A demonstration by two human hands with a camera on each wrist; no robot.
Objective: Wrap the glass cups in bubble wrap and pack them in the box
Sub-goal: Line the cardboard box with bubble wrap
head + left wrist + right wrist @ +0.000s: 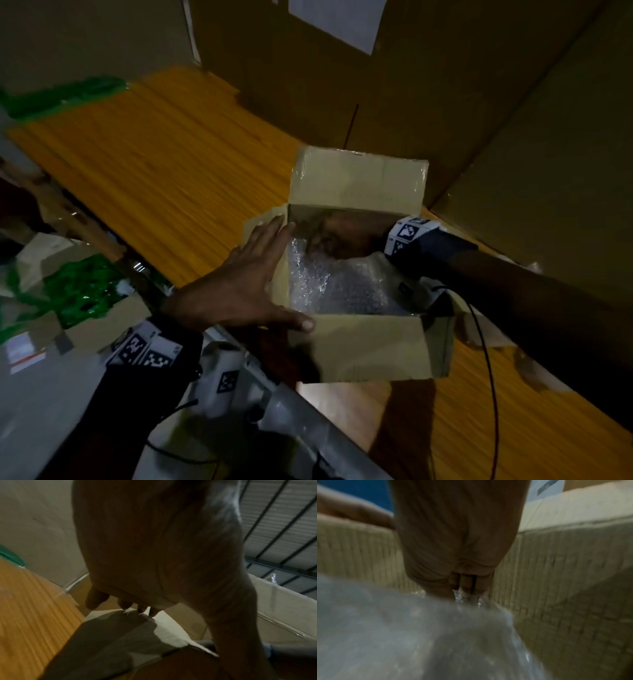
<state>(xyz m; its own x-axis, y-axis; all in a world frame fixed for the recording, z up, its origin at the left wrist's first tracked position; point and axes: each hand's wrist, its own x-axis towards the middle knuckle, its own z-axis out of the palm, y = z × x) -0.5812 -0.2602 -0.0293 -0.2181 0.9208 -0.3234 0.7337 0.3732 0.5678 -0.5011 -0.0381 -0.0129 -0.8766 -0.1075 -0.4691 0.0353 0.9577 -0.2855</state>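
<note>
— What's the place like from where you stand?

— Dim. Big cardboard cartons (445, 85) wall in the far side, and in front of them runs a wooden table (137, 164) with an orange grain. Off to the left lies some green plastic wrap (78, 294) on an open carton.

— And the box they're packing?

— The box (359, 349) sits on the table near its front edge, flaps up and open. Its far flap stands upright, and the near flap hangs out over the edge. The inside is filled with bubble wrap (329, 284), crinkled and shiny. Whether a glass cup is inside the wrap, I cannot tell.

— What are the hands doing?

— The left hand (246, 284) lies flat against the left wall of the box, fingers straight and spread wide, thumb resting along the near rim. The right hand (339, 236) is down inside the box at the far wall. In the right wrist view its fingers (467, 582) point downward close together, tips pressing into the bubble wrap. Whether they pinch it, I cannot tell; it's blurred.

— Anything smaller?

— A thin black cable (486, 359) trails from the right wrist across the table.
</note>
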